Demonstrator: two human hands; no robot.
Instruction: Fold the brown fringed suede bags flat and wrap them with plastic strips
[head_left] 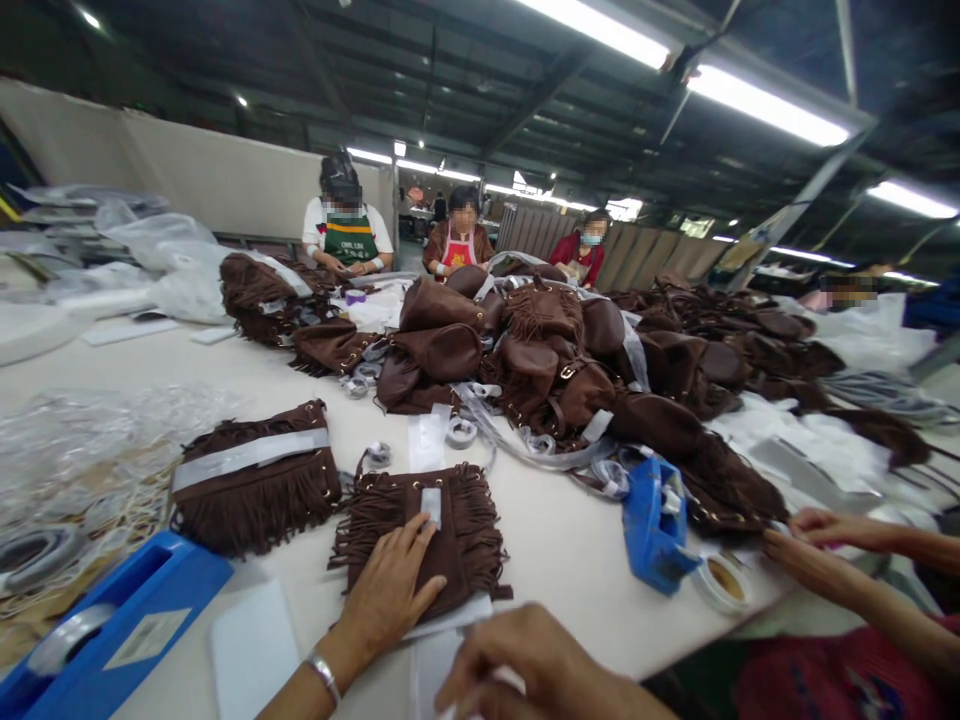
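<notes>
My left hand (394,570), with a silver bracelet at the wrist, lies flat with fingers spread on a dark brown fringed bag (457,540). Its fingertips touch a small pale strip (431,507) near the bag's top edge. My right hand (529,655) is low in the view, in front of the bag, its fingers curled together. Something whitish shows at those fingers, too blurred to name. A pale, partly see-through sheet (431,665) lies beside it, and a whitish edge shows under the bag.
Another fringed bag (259,475) with a pale band lies at left, near a blue tape dispenser (127,625). Brown bags (540,355) are heaped across the table. At right are a second blue dispenser (652,525), a tape roll (724,583) and a co-worker's hands (817,545).
</notes>
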